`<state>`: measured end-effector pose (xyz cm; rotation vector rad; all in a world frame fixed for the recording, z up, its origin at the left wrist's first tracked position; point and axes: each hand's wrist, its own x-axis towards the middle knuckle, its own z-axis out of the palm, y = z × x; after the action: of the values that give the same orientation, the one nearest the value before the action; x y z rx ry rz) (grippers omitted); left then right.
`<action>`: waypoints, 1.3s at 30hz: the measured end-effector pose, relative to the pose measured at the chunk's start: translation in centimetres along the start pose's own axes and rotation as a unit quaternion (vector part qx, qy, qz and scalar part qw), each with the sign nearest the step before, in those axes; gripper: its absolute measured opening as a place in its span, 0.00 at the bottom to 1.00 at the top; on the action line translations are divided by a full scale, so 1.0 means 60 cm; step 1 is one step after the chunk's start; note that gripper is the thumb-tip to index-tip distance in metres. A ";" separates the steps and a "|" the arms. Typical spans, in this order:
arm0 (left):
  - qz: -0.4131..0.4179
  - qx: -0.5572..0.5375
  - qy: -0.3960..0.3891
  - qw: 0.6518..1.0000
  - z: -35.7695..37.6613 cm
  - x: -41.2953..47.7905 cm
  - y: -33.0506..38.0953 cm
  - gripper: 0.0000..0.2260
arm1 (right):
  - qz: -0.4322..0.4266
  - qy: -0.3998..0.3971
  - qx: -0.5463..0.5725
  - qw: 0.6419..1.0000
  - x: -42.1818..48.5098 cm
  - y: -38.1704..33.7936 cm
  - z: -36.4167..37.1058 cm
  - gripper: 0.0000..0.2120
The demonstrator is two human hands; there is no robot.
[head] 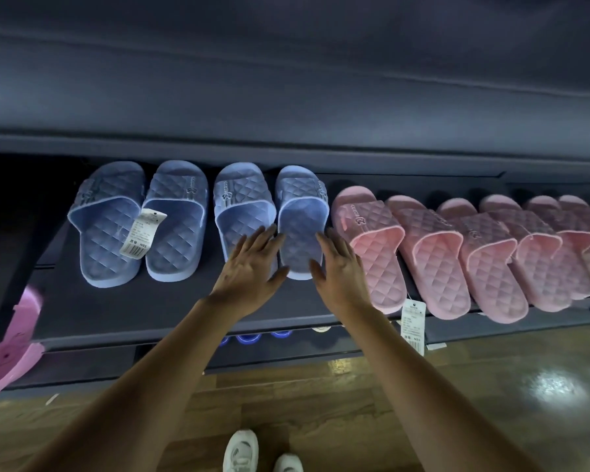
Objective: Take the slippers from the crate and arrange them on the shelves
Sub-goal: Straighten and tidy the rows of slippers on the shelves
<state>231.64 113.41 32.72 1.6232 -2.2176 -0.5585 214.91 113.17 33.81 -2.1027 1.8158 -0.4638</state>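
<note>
Blue slipper (300, 226), right one of its pair: flat on the shelf (150, 308), midway along, heel towards the front edge, just beside the nearest pink slipper (372, 240).
Left hand (252, 267): fingers straight, lying over the heel of the mate (242, 199), at the blue slipper's left side.
Right hand (341, 270): fingers straight, at its right side, holding nothing.
Handling, as judged: square it with light sideways nudges, heels level, without shoving the pink slipper.

Dim, bluish light; glare on the wooden floor (545, 386), edges bent and softly blurred.
</note>
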 end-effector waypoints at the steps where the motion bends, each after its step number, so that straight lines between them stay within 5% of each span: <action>1: 0.005 -0.004 0.003 1.000 -0.003 0.003 0.009 0.28 | 0.001 0.018 0.003 1.000 -0.010 0.009 -0.008 0.24; 8: 0.024 -0.035 -0.009 0.999 0.011 0.043 0.097 0.37 | 0.034 0.051 -0.017 0.998 -0.041 0.097 -0.077 0.22; 17: 0.004 -0.020 -0.009 1.000 0.084 0.061 0.199 0.26 | 0.017 0.009 -0.019 1.000 -0.056 0.226 -0.127 0.23; 25: -0.056 -0.001 -0.027 0.998 0.140 0.047 0.273 0.26 | -0.112 -0.047 0.007 0.993 -0.081 0.311 -0.144 0.23; 30: -0.060 0.001 -0.036 0.998 0.173 0.040 0.302 0.26 | -0.185 -0.077 -0.052 0.978 -0.093 0.347 -0.144 0.27; 36: -0.033 0.034 -0.036 0.998 0.196 0.028 0.292 0.26 | -0.240 -0.091 -0.211 0.943 -0.105 0.361 -0.130 0.47; 39: -0.028 0.038 -0.026 0.999 0.199 0.027 0.289 0.26 | -0.238 -0.075 -0.214 0.945 -0.106 0.361 -0.122 0.46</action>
<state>211.07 117.92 31.08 1.7334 -2.2614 -0.5438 191.61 116.27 30.50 -2.7998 1.4041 -0.0014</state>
